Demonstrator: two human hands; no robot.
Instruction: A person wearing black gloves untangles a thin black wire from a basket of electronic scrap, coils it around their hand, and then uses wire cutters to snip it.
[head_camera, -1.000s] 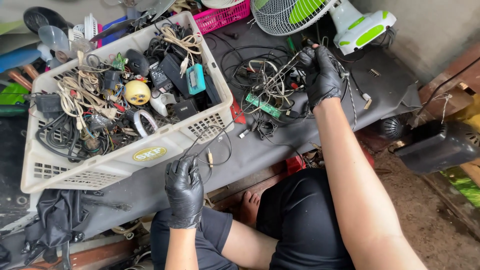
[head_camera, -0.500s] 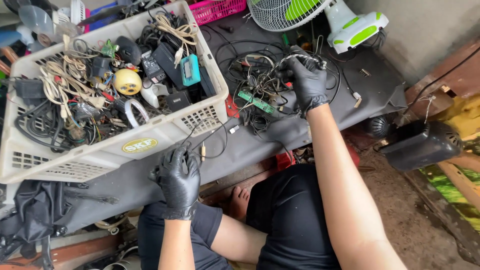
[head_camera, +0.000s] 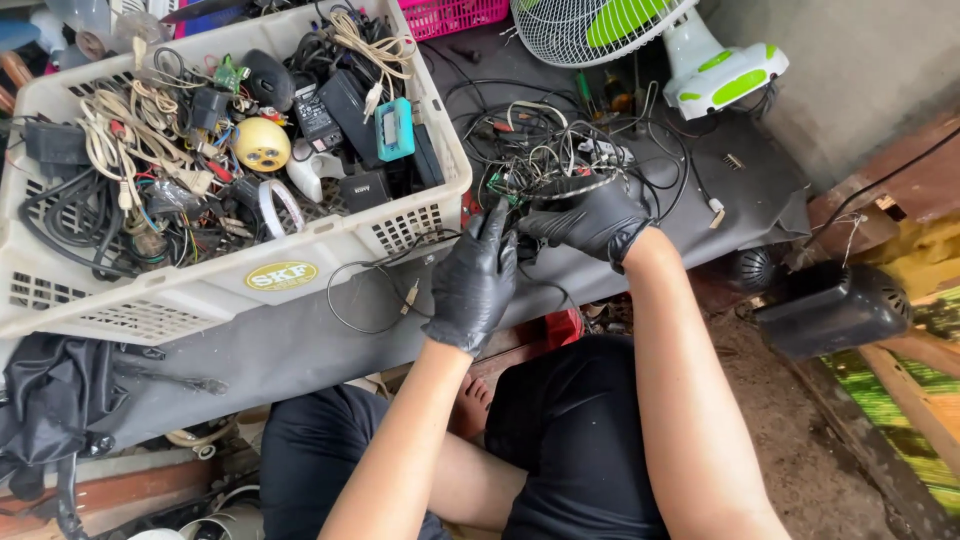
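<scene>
Two black-gloved hands now meet at the near edge of the wire tangle (head_camera: 545, 160), where a second ago they were well apart. Your right hand (head_camera: 590, 218) has come back from the far side of the pile and its fingers are curled closed around a bundle of thin wires and a small green circuit piece, lifting it just off the grey table cover (head_camera: 300, 350). Your left hand (head_camera: 475, 280) has risen from the table's front edge; its fingers are straight and loosely spread, fingertips touching the same bundle, not yet clasping it (judging by the pose, it is moving in to help). That suggests the work has shifted from searching the pile to handling one picked piece with both hands.

Just left of your hands, the white plastic crate (head_camera: 200, 290) sits heaped with cables, adapters and a yellow ball-shaped gadget. A thin looped cable (head_camera: 370, 300) lies in front of it.

Your right palm hides exactly what it grips. The green and white fan (head_camera: 640, 40) is cut off at the top edge, and the dark box (head_camera: 830, 310) at right is hard to identify.
</scene>
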